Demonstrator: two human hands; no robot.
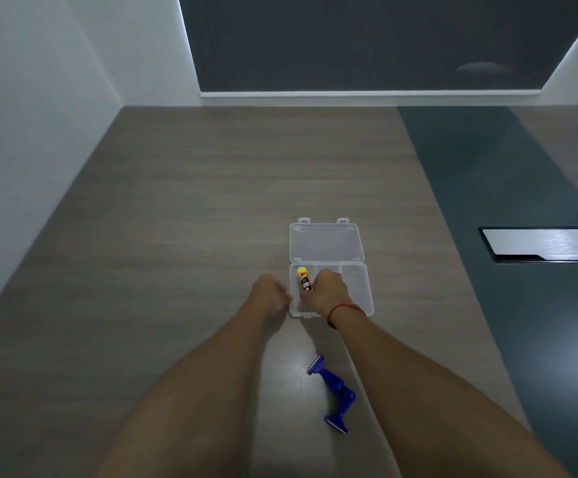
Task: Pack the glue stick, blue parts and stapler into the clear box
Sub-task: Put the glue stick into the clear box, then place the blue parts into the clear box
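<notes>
On the wood-grain desk (184, 208) we see the clear box (356, 288) lying open, its lid (327, 243) folded flat away from us and its tray split into compartments. Our right hand (329, 293) is over the tray with its grip closed around the lower end of the glue stick (304, 280) — the yellow cap points away from us, and the stick sits over the leftmost compartment, though we cannot tell whether it touches the tray floor. A red string (344, 310) circles that wrist. Our left hand (270, 294) is just beside the box's left wall, fingers curled in a loose fist; it is blurred, and we cannot tell whether it presses on the box or holds anything. Nearer to us, between our forearms, the blue parts (334, 393) lie on the desk — joined at an angle, well apart from the box. Off to the right, a grey panel (539, 244) is set in the dark strip of the desk. We cannot see the stapler.
</notes>
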